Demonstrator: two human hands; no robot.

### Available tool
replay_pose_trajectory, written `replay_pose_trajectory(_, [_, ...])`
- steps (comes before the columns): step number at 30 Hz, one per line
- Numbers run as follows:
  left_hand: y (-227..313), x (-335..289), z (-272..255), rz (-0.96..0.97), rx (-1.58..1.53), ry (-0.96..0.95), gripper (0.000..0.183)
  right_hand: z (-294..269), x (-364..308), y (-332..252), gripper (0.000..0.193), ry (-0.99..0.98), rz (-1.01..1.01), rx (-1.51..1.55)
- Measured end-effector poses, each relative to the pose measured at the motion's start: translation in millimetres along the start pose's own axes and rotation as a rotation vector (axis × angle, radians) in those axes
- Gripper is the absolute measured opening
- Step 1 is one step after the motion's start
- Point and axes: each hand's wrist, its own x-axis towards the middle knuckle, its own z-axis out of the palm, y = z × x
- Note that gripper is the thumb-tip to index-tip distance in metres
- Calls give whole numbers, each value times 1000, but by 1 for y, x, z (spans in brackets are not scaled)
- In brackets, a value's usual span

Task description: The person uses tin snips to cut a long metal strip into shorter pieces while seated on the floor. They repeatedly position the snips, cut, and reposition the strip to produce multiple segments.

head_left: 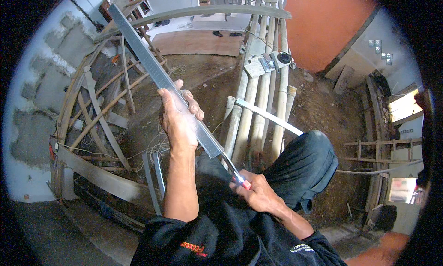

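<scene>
My left hand (177, 116) is closed around a long grey metal profile (150, 65), which slants from the upper left down toward my lap. In my closed right hand (260, 192) is a red-handled hand tool (242, 179) with a narrow, shiny metal front. The tool's front meets the lower end of the profile; its exact kind is hard to make out. My bent knee (307, 153) is beside the right hand. A pale metal strip (270, 116) lies across bamboo poles (258, 93) ahead of me.
On the poles rest a box-like tool (260, 65) and a round black-topped item (283, 58). A wooden frame (94, 104) with slanting braces stands left, near loose cable (159, 143). A curved beam (207, 9) crosses the far side. A wooden ladder (383, 143) is at right.
</scene>
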Motion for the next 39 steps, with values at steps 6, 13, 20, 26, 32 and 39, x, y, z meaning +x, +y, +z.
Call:
replay_pose_trajectory(6, [-5, -7, 9, -11, 82, 12, 62, -4, 2, -4, 25, 4, -4, -13])
replay_pose_trajectory(13, [-5, -6, 13, -10, 112, 32, 57, -4, 5, -4, 14, -5, 75, -9])
replay_pose_trajectory(20, [-7, -5, 12, -20, 138, 64, 59, -3, 9, 0, 15, -25, 49, 24])
replay_pose_trajectory(26, [-8, -4, 6, -17, 90, 23, 61, -5, 9, -2, 16, -49, 82, 28])
replay_pose_trajectory(32, [-7, -4, 10, 7, 132, 38, 60, -4, 9, 0, 13, -65, 100, 119])
replay_pose_trajectory(39, [-5, -4, 13, 23, 129, 20, 61, -3, 10, 0, 11, -68, 135, 210])
